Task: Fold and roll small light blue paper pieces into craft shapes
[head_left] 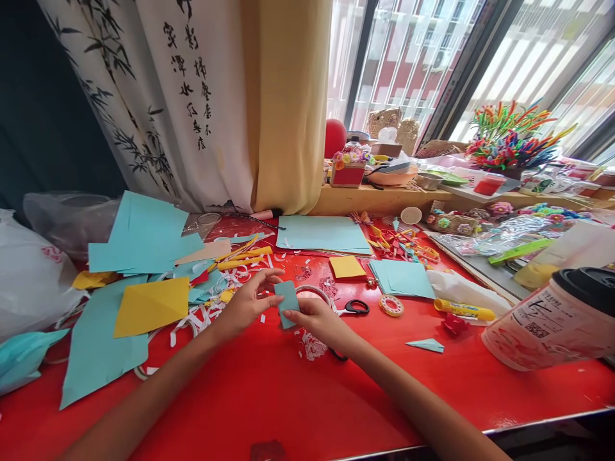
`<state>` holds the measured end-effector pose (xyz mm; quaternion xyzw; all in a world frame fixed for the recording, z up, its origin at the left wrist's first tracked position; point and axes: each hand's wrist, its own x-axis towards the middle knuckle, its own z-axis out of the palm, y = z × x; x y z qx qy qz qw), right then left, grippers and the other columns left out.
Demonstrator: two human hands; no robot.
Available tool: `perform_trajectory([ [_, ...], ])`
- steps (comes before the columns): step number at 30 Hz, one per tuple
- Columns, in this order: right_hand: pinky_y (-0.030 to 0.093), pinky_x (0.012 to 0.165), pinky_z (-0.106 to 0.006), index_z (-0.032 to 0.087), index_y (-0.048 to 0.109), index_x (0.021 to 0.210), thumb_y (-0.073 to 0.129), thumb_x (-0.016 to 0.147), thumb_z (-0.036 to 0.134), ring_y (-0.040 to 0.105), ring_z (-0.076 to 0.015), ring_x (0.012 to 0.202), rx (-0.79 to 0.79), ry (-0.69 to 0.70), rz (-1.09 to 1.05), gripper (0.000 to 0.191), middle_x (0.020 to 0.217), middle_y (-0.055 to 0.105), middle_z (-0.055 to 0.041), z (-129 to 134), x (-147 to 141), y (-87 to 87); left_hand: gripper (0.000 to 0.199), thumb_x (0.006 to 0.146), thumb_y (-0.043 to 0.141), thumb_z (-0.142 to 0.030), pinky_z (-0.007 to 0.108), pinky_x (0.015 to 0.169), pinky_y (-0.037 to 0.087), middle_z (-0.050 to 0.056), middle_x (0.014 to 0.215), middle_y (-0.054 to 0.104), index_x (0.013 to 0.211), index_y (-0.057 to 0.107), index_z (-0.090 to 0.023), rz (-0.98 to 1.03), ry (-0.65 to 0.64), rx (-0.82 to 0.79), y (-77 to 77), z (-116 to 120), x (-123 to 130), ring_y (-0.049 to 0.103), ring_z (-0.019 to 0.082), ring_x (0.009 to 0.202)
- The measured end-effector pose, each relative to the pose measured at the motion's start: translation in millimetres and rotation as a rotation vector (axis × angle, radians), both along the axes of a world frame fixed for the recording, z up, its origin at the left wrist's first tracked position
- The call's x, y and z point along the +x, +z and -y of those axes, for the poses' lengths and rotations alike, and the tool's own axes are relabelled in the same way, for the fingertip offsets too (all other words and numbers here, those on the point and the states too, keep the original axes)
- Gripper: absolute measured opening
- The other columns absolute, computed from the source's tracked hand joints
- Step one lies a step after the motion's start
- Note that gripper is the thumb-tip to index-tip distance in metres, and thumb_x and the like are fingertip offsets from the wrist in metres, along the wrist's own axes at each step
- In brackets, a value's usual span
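Note:
A small light-blue piece of paper (287,301) is held up over the middle of the red table. My left hand (252,304) grips its left edge between thumb and fingers. My right hand (319,320) pinches its lower right side, thumb in front. Whether the paper is folded in layers I cannot tell. Just behind the right hand lie scissors (356,307) with black handles, partly hidden by that hand. White paper scraps (313,346) are heaped below the hands.
Light-blue sheets (144,237) and a yellow sheet (152,307) lie at left among paper strips. Toward the back are a yellow square stack (346,267) and blue squares (402,279). A tape roll (391,305), a glue stick (464,310) and a large cup (550,320) stand or lie at right.

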<state>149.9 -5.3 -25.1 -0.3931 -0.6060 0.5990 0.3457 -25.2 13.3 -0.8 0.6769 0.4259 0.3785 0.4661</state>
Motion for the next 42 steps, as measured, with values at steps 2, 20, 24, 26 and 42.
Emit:
perform_trajectory([
  [2,0.051,0.073,-0.033,0.016,0.06,0.079,0.058,0.073,0.05,0.063,-0.0193,0.077,0.005,0.004,0.015,0.035,0.074,0.06,-0.0023,-1,0,-3.5,0.044,0.071,0.06,-0.039,0.026,0.07,0.047,0.005,0.104,0.053,0.11,0.048,-0.021,-0.023,0.046,-0.017,-1.7,1,2,0.052,0.019,0.095],
  [20,0.051,0.072,-0.034,0.017,0.059,0.081,0.054,0.076,0.05,0.065,-0.0202,0.072,-0.014,0.004,-0.026,0.034,0.071,0.065,-0.0039,4,-2,2.9,0.033,0.072,0.059,-0.041,0.026,0.07,0.043,0.002,0.086,0.059,0.095,0.055,-0.017,0.026,0.077,-0.043,-7.4,8,9,0.054,0.016,0.08],
  [24,0.051,0.074,-0.035,0.017,0.06,0.082,0.055,0.076,0.049,0.066,-0.0214,0.074,-0.03,0.025,-0.049,0.033,0.071,0.065,-0.0036,3,-1,2.8,0.029,0.072,0.059,-0.042,0.025,0.067,0.041,0.001,0.078,0.058,0.085,0.056,-0.017,0.031,0.075,-0.03,-6.9,8,9,0.053,0.014,0.073],
  [26,0.051,0.075,-0.035,0.017,0.06,0.084,0.055,0.076,0.048,0.066,-0.0212,0.076,-0.037,0.046,-0.06,0.032,0.072,0.065,-0.0035,3,-1,3.5,0.028,0.072,0.059,-0.042,0.025,0.066,0.041,0.001,0.078,0.058,0.084,0.056,-0.017,0.032,0.087,-0.031,-6.5,9,9,0.053,0.014,0.072],
  [42,0.052,0.077,-0.036,0.012,0.058,0.085,0.06,0.071,0.048,0.067,-0.0207,0.075,-0.128,0.096,-0.094,0.038,0.075,0.067,-0.0062,5,-2,8.4,0.027,0.072,0.058,-0.04,0.026,0.067,0.041,0.001,0.079,0.056,0.085,0.053,-0.017,0.065,0.137,-0.031,-6.1,10,10,0.053,0.015,0.074],
])
